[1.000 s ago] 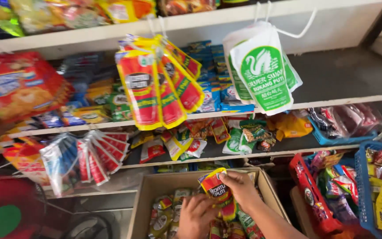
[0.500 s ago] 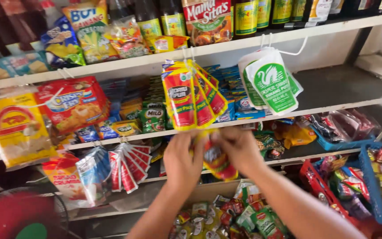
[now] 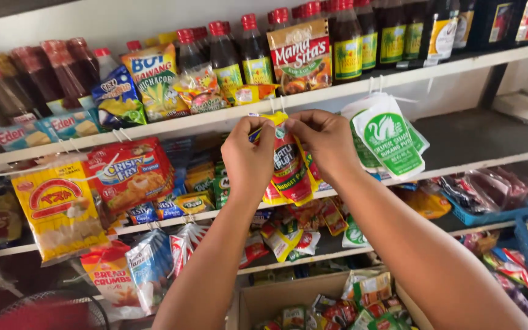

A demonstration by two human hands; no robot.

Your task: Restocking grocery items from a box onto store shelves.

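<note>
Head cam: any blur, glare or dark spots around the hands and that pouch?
Head view: left hand, right hand and the red-and-yellow pouch between them are sharp and evenly lit; the fan at lower left is smeared and dim; the dark bottles on top show small glints; shelf lines bow slightly toward the edges.

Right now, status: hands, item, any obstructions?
Left hand and right hand both pinch top of red-yellow sachet at upper shelf edge. White-green packs hang close on right. Nothing blocking.

Bare forearms (no sleeves), bare hands (image 3: pixel 249 156)
</note>
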